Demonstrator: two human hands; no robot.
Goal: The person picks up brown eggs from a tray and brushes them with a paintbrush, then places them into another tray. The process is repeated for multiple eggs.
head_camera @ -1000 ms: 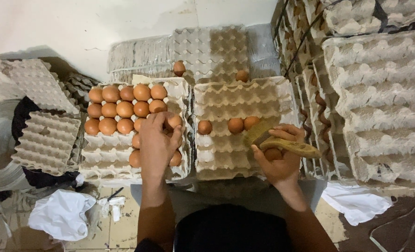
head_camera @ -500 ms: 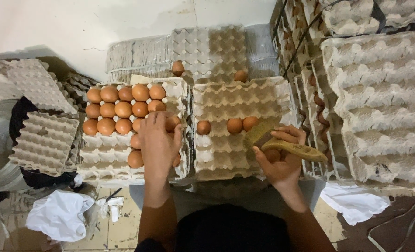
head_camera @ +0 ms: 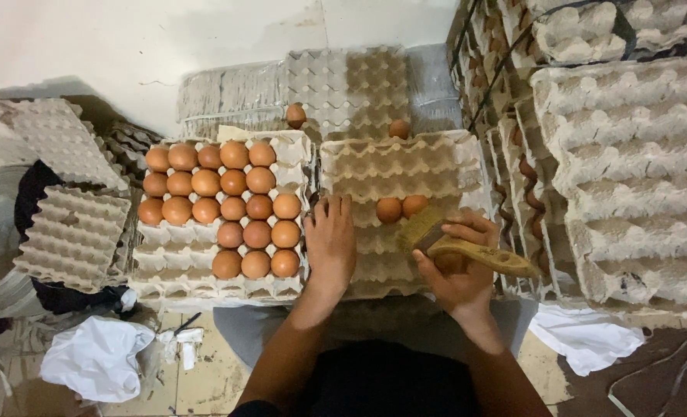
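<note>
Stacked grey egg trays (head_camera: 629, 154) all around. My left hand (head_camera: 329, 243) lies flat, fingers spread, on the near-empty tray (head_camera: 405, 158); my right hand (head_camera: 458, 266), at 3 o'clock, grips a wooden brush (head_camera: 467, 249) and an egg (head_camera: 450, 262).

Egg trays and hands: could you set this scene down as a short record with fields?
left hand: lies flat on the left edge of the right tray
right hand: grips a wooden-handled brush and an egg beneath it
left tray: brown eggs fill most cups, front rows bare
right tray: two eggs in view, the rest bare
surroundings: stacks of empty trays right, white cloth on floor left
</note>
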